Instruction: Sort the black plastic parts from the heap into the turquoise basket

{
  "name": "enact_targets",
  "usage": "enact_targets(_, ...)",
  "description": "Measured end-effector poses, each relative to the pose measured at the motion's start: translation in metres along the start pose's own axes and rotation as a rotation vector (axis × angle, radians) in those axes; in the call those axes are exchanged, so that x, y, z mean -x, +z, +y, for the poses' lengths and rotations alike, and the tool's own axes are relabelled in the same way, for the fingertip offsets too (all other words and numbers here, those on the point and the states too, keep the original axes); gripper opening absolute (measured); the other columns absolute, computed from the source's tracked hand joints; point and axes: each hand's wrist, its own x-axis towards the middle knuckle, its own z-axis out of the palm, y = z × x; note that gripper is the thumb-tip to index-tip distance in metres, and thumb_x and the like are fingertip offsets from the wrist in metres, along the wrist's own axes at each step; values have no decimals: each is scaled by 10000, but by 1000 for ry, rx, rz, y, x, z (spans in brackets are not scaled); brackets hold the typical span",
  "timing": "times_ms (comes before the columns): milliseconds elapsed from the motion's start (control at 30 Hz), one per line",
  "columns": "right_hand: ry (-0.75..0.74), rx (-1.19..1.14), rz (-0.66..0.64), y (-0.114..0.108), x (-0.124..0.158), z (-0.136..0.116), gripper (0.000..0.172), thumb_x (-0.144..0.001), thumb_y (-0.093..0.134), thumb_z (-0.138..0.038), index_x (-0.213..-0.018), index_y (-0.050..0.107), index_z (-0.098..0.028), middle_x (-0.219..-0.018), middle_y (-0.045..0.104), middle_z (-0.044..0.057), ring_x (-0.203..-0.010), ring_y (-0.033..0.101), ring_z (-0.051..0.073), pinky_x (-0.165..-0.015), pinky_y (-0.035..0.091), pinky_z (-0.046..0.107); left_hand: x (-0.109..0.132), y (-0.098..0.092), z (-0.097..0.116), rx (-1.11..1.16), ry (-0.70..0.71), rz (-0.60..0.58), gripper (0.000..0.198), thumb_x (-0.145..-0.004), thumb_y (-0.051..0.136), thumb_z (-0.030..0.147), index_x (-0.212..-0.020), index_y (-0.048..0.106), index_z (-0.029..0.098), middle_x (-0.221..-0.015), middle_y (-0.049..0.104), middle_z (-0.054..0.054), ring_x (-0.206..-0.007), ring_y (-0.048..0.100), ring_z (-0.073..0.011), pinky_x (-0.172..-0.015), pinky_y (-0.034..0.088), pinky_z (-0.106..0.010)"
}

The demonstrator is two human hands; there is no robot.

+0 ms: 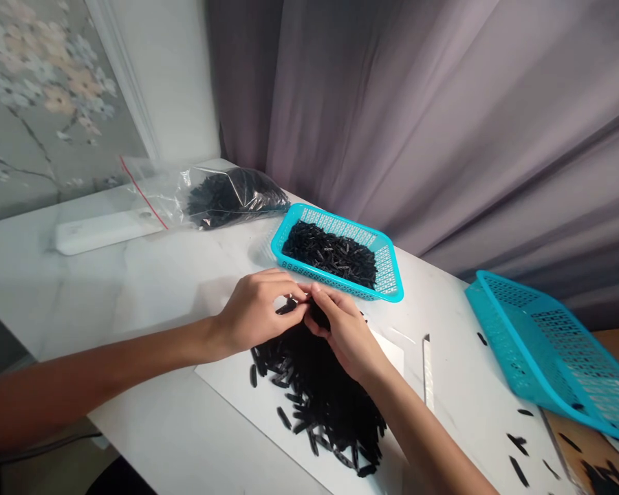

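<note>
Over a pile of small black strip-like pieces (pixel 330 399), my two hands meet at the fingertips. My left hand (pixel 258 313) has its thumb and index finger pinched together; whatever is between them is too small to make out. My right hand (pixel 348 330) is closed, its thumb on top and its fingers curled around some black pieces. The pile lies on a white sheet (pixel 232 388). Just beyond my hands stands a turquoise mesh basket (pixel 389 278) partly filled with similar black pieces.
A clear zip bag (pixel 178 189) of black pieces lies at the back left beside a white bar-shaped object (pixel 100 232). On the right are a slim white-handled tool (pixel 428 375), a second turquoise basket (pixel 503 344) and scattered black pieces (pixel 518 471). A grey curtain (pixel 417 124) hangs behind.
</note>
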Motion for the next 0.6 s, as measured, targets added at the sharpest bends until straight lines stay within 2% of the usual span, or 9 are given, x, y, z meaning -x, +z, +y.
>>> enact_targets(100, 26, -94, 3, -2, 0, 0, 368, -913, 639, -503, -962, 766, -162, -746, 499, -4, -607, 403, 87, -567, 283, 236, -3, -3, -1, 2, -15, 4, 76, -805, 746, 126, -812, 732, 200, -797, 763, 26, -712, 651, -132, -632, 496, -250)
enact_targets(200, 10, -82, 36, -7, 1, -4, 362, -896, 664, -511, -914, 745, -159, -742, 549, 6, -608, 413, 94, -573, 297, 241, -6, -7, -3, -29, 17, 44, 64, -804, 756, 138, -818, 734, 197, -769, 758, 27, -685, 645, -134, -613, 492, -253)
enact_targets(333, -38, 19, 81, -14, 3, -8, 364, -851, 724, -499, -764, 672, -150, -720, 564, 6, -578, 376, 91, -542, 242, 257, -8, -10, -7, -118, 141, 77, 45, -828, 722, 124, -822, 717, 169, -780, 761, -2, -706, 652, -156, -641, 513, -279)
enact_targets(467, -92, 106, 65, -16, 3, -8, 318, -829, 759, -455, -787, 680, -149, -683, 560, -4, -555, 350, 90, -535, 217, 275, -8, -11, -7, -155, 237, 56, 58, -855, 687, 109, -841, 707, 162, -798, 763, -16, -716, 656, -160, -682, 531, -292)
enact_targets(600, -107, 100, 79, -13, 4, -9, 317, -824, 767, -455, -768, 672, -157, -662, 550, -10, -548, 347, 94, -538, 207, 283, -9, -12, -2, -80, 163, 27, 69, -853, 696, 114, -886, 722, 170, -830, 768, -17, -749, 667, -153, -696, 533, -275)
